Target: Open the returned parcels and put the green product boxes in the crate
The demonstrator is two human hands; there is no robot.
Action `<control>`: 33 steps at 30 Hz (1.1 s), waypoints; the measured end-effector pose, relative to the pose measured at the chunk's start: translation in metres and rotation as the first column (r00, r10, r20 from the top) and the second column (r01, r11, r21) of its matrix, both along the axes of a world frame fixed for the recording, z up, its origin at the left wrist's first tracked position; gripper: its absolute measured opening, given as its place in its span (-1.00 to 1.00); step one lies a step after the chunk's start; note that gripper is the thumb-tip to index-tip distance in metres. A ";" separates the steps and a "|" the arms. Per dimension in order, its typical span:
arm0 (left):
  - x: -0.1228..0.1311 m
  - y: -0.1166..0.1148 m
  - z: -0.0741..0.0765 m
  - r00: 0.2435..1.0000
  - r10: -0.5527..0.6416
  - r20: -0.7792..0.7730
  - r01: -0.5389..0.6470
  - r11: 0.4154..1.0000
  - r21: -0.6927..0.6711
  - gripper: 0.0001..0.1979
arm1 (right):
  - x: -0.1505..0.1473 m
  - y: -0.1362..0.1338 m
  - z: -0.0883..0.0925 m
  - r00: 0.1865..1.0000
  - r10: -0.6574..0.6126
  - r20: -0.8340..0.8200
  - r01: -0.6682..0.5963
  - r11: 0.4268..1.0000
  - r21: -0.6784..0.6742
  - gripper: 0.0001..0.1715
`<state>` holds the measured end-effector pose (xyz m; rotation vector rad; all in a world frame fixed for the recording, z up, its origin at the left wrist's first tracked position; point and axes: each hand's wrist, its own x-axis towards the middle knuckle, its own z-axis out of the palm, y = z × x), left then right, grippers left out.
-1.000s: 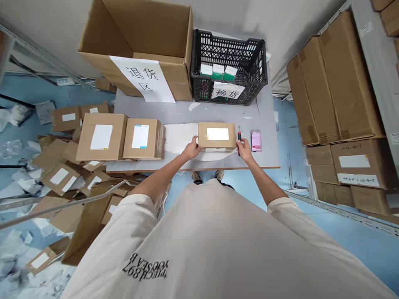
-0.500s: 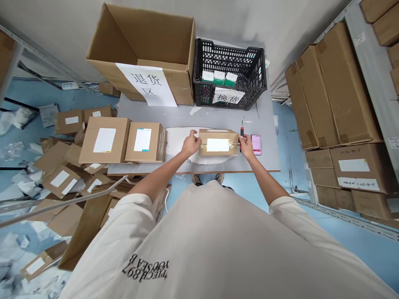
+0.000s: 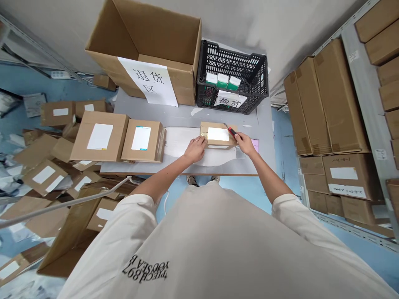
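Note:
A small taped cardboard box (image 3: 204, 127) with a white label lies on the pale sheet (image 3: 177, 145) on the table. My left hand (image 3: 195, 149) is closed on the left end of this box, fingers curled against it. In my right hand (image 3: 245, 143) is a utility knife (image 3: 232, 132) with a red and black handle. Its thin metal tip points up and left, over the far right part of the box; whether it touches the cardboard I cannot tell. Just right of that hand a phone (image 3: 256, 145) with a pink screen is partly covered.
Two labelled cartons, a larger one (image 3: 99, 117) and a smaller one (image 3: 142, 125), stand on the left of the table. Behind are a big open carton (image 3: 183, 83) and a black crate (image 3: 215, 101) holding small boxes. Shelved cartons (image 3: 338, 95) rise at right; discarded boxes litter the left floor.
My right hand has picked up the utility knife from the table and brought it over the box. The box has been turned, and my left hand has moved onto its left end.

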<state>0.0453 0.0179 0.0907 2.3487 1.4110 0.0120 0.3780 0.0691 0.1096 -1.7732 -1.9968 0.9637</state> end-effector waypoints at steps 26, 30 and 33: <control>-0.003 0.000 0.007 0.996 -0.029 0.083 0.031 0.999 -0.019 -0.16 | -0.089 0.056 0.050 0.816 0.446 0.367 -0.439 0.892 -0.108 -0.47; -0.003 0.001 0.008 0.997 -0.031 0.074 0.032 0.999 -0.018 -0.22 | -0.082 0.058 0.051 0.809 0.445 0.385 -0.438 0.892 -0.110 -0.50; -0.002 0.002 0.008 0.998 -0.022 0.057 0.023 1.000 -0.014 -0.20 | -0.070 0.059 0.054 0.789 0.440 0.429 -0.423 0.895 -0.140 -0.51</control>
